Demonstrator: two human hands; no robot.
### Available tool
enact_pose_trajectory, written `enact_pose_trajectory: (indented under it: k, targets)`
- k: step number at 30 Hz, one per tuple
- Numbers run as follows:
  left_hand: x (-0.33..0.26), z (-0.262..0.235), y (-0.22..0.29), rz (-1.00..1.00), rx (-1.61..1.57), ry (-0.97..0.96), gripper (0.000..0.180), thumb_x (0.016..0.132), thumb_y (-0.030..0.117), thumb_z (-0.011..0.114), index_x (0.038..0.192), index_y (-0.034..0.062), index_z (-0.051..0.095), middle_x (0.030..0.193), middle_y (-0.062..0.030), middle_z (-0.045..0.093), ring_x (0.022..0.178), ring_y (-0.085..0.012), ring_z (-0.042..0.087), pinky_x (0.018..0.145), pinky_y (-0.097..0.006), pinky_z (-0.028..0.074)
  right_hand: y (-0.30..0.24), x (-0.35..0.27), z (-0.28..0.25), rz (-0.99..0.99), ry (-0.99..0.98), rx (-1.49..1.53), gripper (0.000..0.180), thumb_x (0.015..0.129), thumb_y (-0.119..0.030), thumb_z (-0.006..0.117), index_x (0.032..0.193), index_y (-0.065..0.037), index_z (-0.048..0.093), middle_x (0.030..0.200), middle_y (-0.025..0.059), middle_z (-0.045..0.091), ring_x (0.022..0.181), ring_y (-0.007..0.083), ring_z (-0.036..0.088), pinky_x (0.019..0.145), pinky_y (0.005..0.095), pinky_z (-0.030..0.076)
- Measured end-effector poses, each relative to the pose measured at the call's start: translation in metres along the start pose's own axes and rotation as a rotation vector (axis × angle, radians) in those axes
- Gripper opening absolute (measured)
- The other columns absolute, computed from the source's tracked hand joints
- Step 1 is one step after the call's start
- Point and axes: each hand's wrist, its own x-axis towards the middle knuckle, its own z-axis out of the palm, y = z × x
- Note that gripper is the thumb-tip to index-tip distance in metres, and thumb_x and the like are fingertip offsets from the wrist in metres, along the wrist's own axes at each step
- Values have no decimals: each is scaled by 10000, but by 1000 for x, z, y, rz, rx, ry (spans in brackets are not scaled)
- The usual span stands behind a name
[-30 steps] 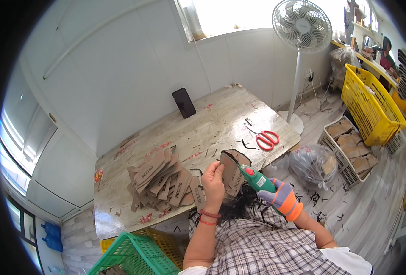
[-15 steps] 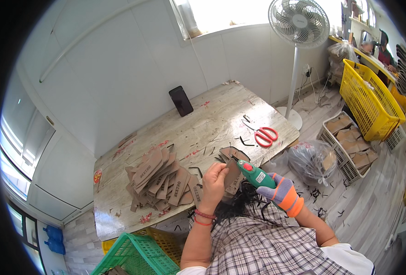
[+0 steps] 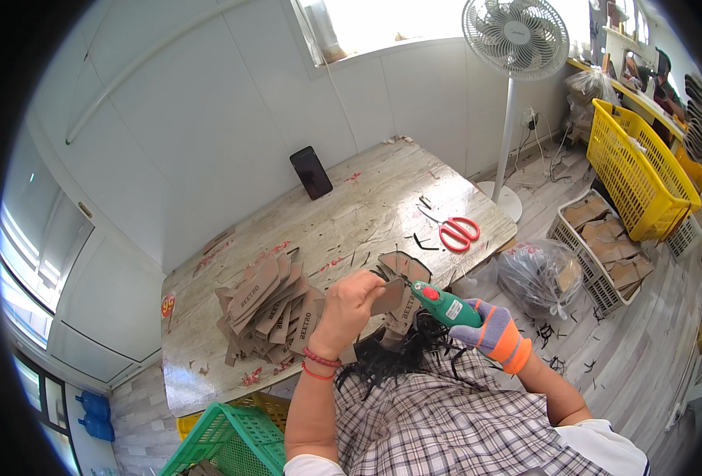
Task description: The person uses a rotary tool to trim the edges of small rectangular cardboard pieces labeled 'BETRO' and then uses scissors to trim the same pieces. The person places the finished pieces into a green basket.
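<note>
My bare left hand, with red bracelets at the wrist, pinches a brown flat shoe-insole-shaped piece over the table's near edge. In a grey and orange glove, my right hand is wrapped round green handheld electric scissors with a red button. Their tip points at the piece's right edge; whether it touches cannot be made out. Several similar brown pieces lie just behind. A larger heap of printed brown pieces is to the left. Black strip offcuts lie bunched on my checked apron.
On the worn table are red-handled scissors and a leaning black phone. A white fan stands behind. Right are a clear bag, a white crate and a yellow crate. A green crate is at lower left.
My left hand has moved left and slightly toward me, and the piece in it has turned to lie more level. My right hand with the electric scissors has shifted slightly.
</note>
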Motion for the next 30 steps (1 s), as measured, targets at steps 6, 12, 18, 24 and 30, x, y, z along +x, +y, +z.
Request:
enact_pose_trajectory:
  k: [6,12,18,24,30]
  targets:
    - [9,-18,5,140,153,-70,86,807,49,646,862,-7,610,765,-119,566,737,-302,554,673,-356,441,-5,-2,-1,30,-32,-47,527,774,-273,806,1164,11,596,831,16,663,683,52,587,619,219,489]
    - [15,-28,12,205,256,-116,100,805,83,652,804,7,586,742,-110,560,739,-317,555,669,-384,440,-7,-2,2,16,-21,-32,560,753,-328,819,1159,0,614,786,37,682,632,55,604,592,221,505]
    - [14,-31,12,223,307,-158,104,802,91,654,785,19,581,736,-100,560,736,-310,556,671,-387,440,-6,1,6,13,-26,-58,558,757,-322,816,1166,-3,611,788,29,677,632,50,596,581,215,499]
    - [8,-67,-9,125,365,-108,79,803,77,641,807,12,596,759,-118,561,758,-318,561,689,-390,445,-1,-2,3,39,-5,-10,532,771,-308,805,1164,-8,609,776,18,662,622,45,577,572,210,481]
    - [6,-79,-60,-27,622,444,131,798,147,676,852,38,625,846,-84,566,798,-270,543,742,-386,420,16,-13,-9,161,121,191,487,783,-267,789,1129,17,597,761,19,637,578,53,550,510,213,450]
